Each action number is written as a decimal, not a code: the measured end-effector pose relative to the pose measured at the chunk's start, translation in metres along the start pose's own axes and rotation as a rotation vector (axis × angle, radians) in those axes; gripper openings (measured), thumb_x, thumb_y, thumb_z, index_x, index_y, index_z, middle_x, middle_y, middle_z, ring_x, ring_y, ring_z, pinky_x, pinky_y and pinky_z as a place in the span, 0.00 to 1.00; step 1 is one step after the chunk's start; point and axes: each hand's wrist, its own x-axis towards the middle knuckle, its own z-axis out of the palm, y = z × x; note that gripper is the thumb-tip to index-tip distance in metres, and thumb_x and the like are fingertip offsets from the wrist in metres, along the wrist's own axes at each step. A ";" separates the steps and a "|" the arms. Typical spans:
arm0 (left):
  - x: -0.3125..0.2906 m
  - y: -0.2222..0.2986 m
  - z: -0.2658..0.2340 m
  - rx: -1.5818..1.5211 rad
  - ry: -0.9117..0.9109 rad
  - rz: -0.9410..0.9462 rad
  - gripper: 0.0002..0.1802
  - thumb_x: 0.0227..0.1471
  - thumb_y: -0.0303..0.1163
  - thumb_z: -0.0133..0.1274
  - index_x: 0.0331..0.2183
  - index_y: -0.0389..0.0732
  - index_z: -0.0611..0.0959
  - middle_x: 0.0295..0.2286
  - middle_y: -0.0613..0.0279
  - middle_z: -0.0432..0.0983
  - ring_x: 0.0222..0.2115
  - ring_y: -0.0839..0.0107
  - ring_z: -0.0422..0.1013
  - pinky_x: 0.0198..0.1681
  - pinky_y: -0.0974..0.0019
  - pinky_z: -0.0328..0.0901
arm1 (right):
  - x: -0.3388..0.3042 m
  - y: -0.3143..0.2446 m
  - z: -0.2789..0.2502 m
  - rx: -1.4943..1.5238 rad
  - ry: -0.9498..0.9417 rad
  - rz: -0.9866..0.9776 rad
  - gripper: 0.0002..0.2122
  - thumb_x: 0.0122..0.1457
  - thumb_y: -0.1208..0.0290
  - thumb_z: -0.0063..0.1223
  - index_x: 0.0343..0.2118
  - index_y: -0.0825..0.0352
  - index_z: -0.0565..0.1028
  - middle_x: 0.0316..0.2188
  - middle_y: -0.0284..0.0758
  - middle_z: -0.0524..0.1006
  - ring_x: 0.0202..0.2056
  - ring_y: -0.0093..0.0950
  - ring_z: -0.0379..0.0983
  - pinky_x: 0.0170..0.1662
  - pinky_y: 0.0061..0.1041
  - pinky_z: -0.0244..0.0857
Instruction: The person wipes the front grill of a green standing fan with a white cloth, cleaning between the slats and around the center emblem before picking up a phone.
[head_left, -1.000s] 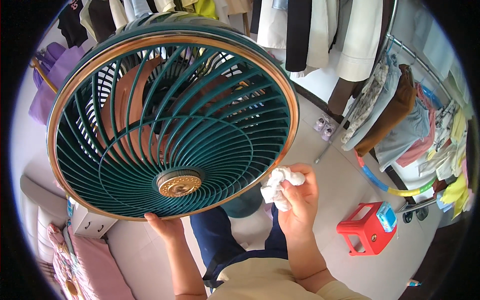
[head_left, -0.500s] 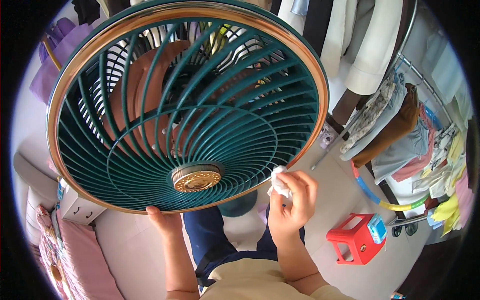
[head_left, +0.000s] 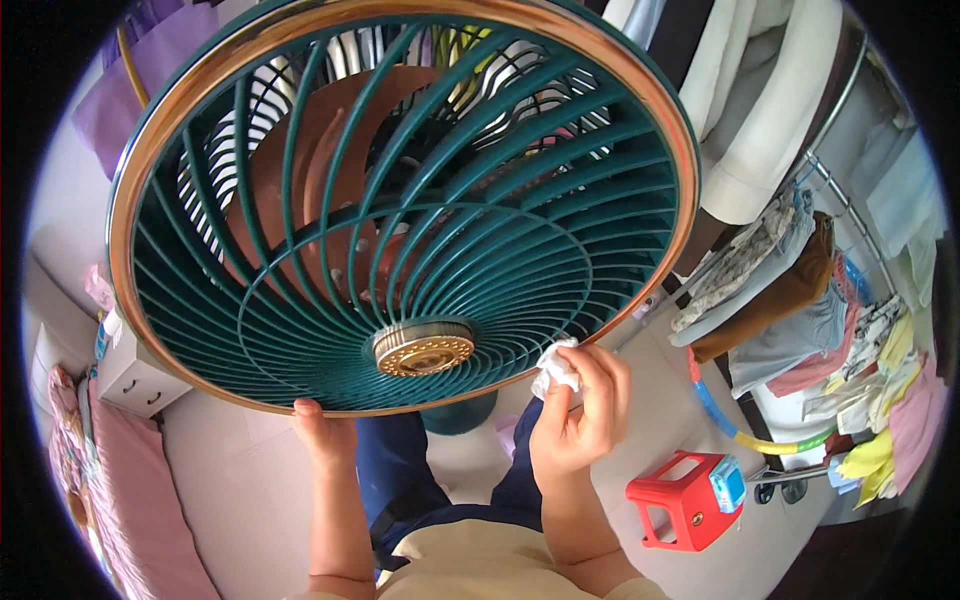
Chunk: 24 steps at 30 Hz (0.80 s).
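Head view: the green electric fan (head_left: 424, 352) spans the upper left and centre of the frame. The left hand (head_left: 326, 440) has its thumb on the lower copper-coloured rim (head_left: 122, 240); its hidden fingers leave me unable to tell their grip, and a loose one could let the fan head swing. The right hand (head_left: 580, 415) pinches a crumpled white tissue (head_left: 555, 368) by the lower-right rim; its loose folds might snag on grille ribs (head_left: 243, 120) and tear.
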 end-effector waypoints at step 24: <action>0.004 -0.007 -0.002 -0.061 -0.033 -0.012 0.46 0.36 0.50 0.63 0.50 0.34 0.62 0.46 0.58 0.64 0.47 0.63 0.62 0.52 0.58 0.59 | -0.006 0.006 -0.009 0.070 -0.063 0.098 0.08 0.48 0.86 0.48 0.33 0.73 0.73 0.32 0.40 0.71 0.32 0.28 0.70 0.34 0.22 0.65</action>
